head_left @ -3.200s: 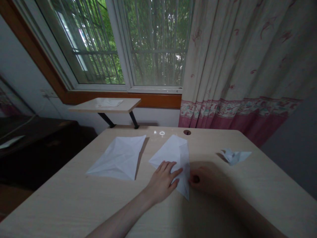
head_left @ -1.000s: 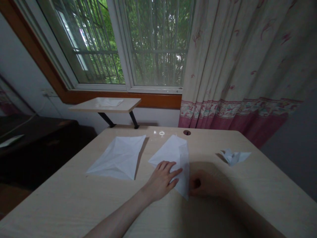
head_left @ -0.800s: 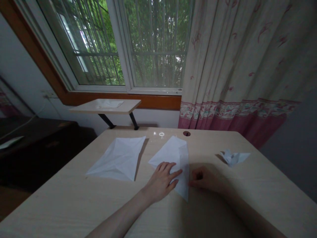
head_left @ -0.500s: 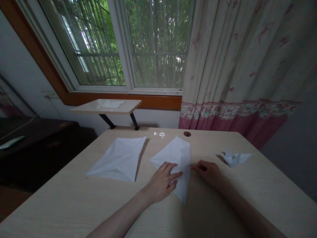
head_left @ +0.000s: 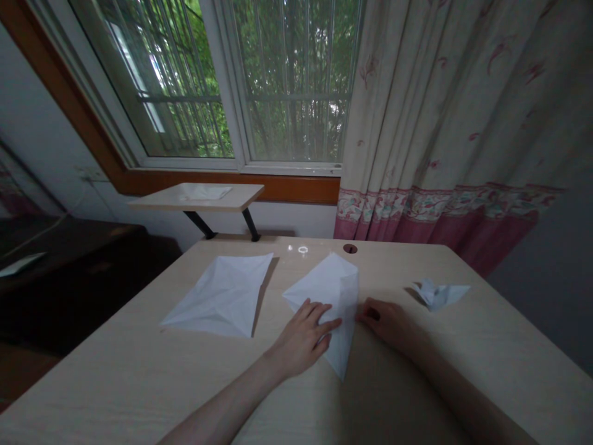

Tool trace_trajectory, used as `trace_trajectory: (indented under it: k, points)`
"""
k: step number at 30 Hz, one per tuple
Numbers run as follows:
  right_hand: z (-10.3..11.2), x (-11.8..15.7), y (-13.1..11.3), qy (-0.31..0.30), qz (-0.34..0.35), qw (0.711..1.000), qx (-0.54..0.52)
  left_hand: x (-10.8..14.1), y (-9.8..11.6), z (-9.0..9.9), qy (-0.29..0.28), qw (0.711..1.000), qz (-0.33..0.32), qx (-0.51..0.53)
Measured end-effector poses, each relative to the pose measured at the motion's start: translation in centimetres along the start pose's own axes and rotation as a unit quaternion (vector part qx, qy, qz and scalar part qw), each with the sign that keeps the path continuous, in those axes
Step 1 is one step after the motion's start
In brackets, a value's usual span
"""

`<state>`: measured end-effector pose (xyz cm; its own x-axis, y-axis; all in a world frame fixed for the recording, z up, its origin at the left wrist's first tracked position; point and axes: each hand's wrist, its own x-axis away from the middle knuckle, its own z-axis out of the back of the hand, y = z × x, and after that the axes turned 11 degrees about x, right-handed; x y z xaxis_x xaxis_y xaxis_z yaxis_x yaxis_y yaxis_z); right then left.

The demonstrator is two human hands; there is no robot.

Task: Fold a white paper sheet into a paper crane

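Note:
A white sheet of paper [head_left: 327, 284] lies partly folded in front of me, with a flap turned over along its right side. My left hand [head_left: 308, 337] rests on it, fingers spread flat over the middle. At the folded right edge, my right hand [head_left: 384, 321] is closed in a pinch, thumb and forefinger making a loop. Its fingertips meet the paper's edge; how much paper is between them is hard to see. To the left lies another creased white sheet [head_left: 222, 296], unfolded. Off to the right sits a small folded paper figure [head_left: 438, 295], perhaps a bird.
All of this is on a pale wooden desk [head_left: 139, 364]. A raised shelf [head_left: 162, 198] on black legs holds more white paper [head_left: 206, 192] at the back left. A round cable hole [head_left: 350, 248] is near the far edge. Behind are a window and a curtain [head_left: 417, 210].
My right hand has shifted very slightly along the folded edge, its fingers a bit more curled. The left hand stays on the sheet; the view has moved a touch.

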<state>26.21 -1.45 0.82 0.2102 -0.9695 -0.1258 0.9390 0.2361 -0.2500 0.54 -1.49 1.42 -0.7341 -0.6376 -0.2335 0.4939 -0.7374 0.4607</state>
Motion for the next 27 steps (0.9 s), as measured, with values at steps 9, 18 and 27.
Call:
trace_trajectory:
  k: [9, 18, 27]
  points:
    - [0.5, 0.0, -0.4, -0.030, -0.004, 1.000, 0.001, 0.0, 0.2, 0.0, -0.001, 1.000, 0.002, -0.001]
    - [0.6, 0.0, -0.3, -0.047, -0.013, 0.999, -0.015, 0.1, -0.1, -0.2, 0.003, 1.000, 0.010, -0.009]
    - [-1.5, 0.1, 0.8, 0.204, 0.159, 0.966, 0.001, 0.1, 0.1, -0.1, 0.003, 1.000, 0.014, 0.006]
